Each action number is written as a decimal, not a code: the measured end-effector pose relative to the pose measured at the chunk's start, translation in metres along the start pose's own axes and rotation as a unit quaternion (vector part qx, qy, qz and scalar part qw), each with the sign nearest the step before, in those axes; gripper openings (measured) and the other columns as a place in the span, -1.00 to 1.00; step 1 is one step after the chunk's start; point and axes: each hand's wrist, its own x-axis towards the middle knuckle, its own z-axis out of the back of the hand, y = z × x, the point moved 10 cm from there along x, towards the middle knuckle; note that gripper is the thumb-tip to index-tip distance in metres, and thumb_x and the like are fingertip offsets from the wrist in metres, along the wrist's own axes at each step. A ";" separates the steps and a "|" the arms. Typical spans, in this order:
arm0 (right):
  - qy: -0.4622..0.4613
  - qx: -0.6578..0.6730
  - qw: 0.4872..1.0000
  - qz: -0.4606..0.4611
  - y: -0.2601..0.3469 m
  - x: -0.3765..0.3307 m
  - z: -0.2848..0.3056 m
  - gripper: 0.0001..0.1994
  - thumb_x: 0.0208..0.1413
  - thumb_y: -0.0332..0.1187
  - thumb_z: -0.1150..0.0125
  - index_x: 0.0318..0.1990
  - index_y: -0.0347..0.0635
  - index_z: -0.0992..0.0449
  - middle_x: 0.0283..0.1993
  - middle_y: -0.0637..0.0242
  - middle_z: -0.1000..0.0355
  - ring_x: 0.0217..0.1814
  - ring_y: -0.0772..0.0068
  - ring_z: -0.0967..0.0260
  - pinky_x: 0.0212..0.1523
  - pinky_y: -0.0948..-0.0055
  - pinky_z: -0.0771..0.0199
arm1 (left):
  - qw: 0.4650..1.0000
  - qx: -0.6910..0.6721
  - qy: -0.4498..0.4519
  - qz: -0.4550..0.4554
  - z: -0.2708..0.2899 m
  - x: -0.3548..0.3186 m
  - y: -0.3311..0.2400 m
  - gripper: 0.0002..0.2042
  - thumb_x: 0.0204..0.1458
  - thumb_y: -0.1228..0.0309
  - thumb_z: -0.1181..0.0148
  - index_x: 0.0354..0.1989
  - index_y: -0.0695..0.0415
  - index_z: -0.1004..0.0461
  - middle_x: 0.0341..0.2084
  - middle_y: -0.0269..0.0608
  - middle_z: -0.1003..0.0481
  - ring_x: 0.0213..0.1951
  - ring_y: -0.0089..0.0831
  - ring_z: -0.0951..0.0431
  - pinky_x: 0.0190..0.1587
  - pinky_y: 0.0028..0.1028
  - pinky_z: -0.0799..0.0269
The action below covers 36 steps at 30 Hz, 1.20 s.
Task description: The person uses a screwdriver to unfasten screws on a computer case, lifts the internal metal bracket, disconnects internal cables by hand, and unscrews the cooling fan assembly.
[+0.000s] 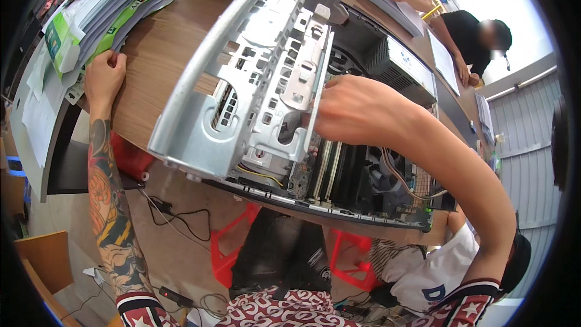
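An open desktop computer case [387,215] lies on the wooden table, its insides showing. A silver metal drive cage [248,85], full of slots and holes, is tilted up at the case's left part. My right hand [357,109] reaches into the case just right of this cage; its fingertips are hidden behind the cage's edge, so what they hold cannot be told. Near it are a power supply box [402,63], a black fan [381,175] and memory slots [327,169]. My left hand [106,79] rests closed in a fist on the table's left part, beside stacked paper.
Paper packs in green wrapping [112,24] pile up at the far left. Across the table, two people handle paper sheets [443,63]. Another person in a white shirt [433,266] is at the lower right. Red stools [354,257] and black cables [181,215] are below the table.
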 end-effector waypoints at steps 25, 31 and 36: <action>-0.108 -0.156 0.978 0.084 0.005 -0.016 0.006 -0.91 0.06 -0.41 -0.17 -0.32 -0.23 -0.51 -0.36 0.33 -0.35 -0.32 0.44 -0.48 -0.28 0.44 -0.54 | 0.991 -0.072 0.039 -0.105 0.018 -0.011 -0.036 -0.59 0.03 0.00 -0.13 -0.43 0.17 -0.55 -0.46 0.06 -0.57 -0.31 0.12 -0.58 -0.25 -0.12 -0.47; -0.038 -0.100 0.994 0.007 -0.004 -0.006 -0.002 -0.92 0.15 -0.40 -0.10 -0.33 -0.19 -0.40 -0.36 0.23 -0.43 -0.34 0.25 -0.54 -0.34 0.28 -0.55 | 0.999 0.039 -0.013 -0.027 0.001 0.006 0.009 -0.61 0.01 0.01 -0.15 -0.44 0.16 -0.55 -0.48 0.03 -0.57 -0.34 0.08 -0.59 -0.28 -0.15 -0.46; -0.034 -0.010 0.997 -0.068 -0.029 -0.007 0.026 -0.89 0.03 -0.42 -0.15 -0.30 -0.21 -0.40 -0.28 0.23 -0.33 -0.23 0.20 -0.50 -0.29 0.23 -0.55 | 0.999 0.007 -0.007 -0.034 -0.005 0.004 -0.002 -0.62 0.00 0.04 -0.16 -0.46 0.18 -0.54 -0.50 0.06 -0.55 -0.37 0.08 -0.58 -0.30 -0.14 -0.46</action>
